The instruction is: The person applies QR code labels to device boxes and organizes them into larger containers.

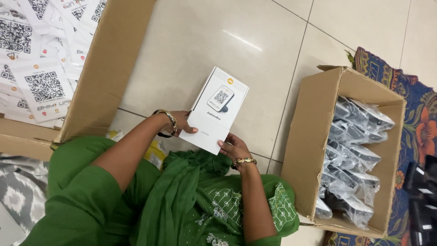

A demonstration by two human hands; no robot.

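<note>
- Nearest the camera, a green garment [182,205] with pale embroidery is seen, filling the lower middle of the view, with both forearms reaching out from it.
- Just beyond the garment, a small white box [216,109] is held above the tiled floor [195,45] between the two hands; a picture of a small device is printed on its upper face.
- The left hand [181,122] is placed at the box's left edge, its fingers [190,130] closed on that edge with the thumb lying on the top face; a gold bangle [169,119] is worn at the wrist.
- The right hand [233,146] is set at the box's near lower corner, its fingers curled around that corner in a grip; a gold bracelet [243,161] is worn at this wrist as well.
- To the right, a brown cardboard carton [305,136] is stood open on the floor, and rows of dark devices wrapped in clear plastic bags [353,155] are packed inside it.
- Under and behind that carton, a patterned blue rug [409,91] with orange flowers is spread.
- At the far left, a larger open carton [114,59] is laid, and white printed cards in clear sleeves [41,86] are heaped within it.
- Grey patterned fabric [18,196] is seen at the lower left corner.
</note>
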